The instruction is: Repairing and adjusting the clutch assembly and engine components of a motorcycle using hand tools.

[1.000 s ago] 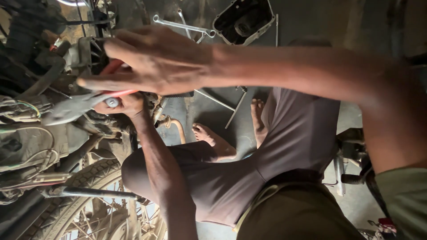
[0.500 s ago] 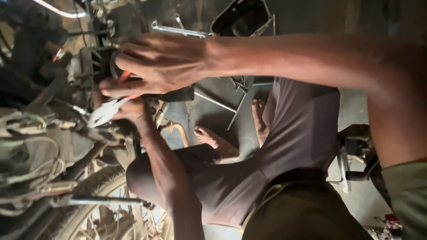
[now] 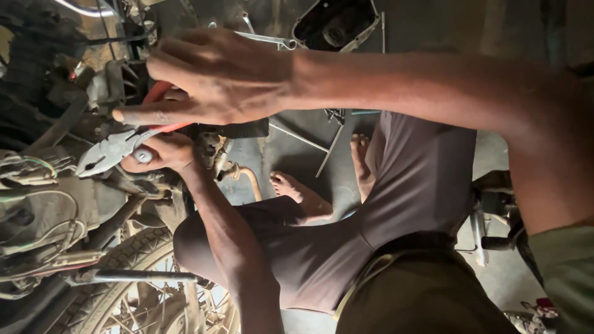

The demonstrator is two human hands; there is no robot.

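My right hand (image 3: 216,80) reaches in from the right and is closed over the red handles of a pair of pliers (image 3: 114,151). The grey metal jaws point left, close to the motorcycle engine (image 3: 114,83). My left hand (image 3: 164,154) comes up from below between my knees. Its fingers are curled around the pliers just behind the pivot, under my right hand. What the jaws touch is hidden in the dark engine parts.
Bundled wires (image 3: 31,170) hang at the left. A spoked wheel with its tyre (image 3: 133,291) fills the bottom left. On the floor lie a wrench (image 3: 266,38), a black cover (image 3: 337,21) and thin rods (image 3: 328,148). My bare feet (image 3: 300,193) rest below them.
My right hand has gone from spread fingers to a closed grip over the red handles. The pliers and both hands have shifted slightly, staying by the engine.
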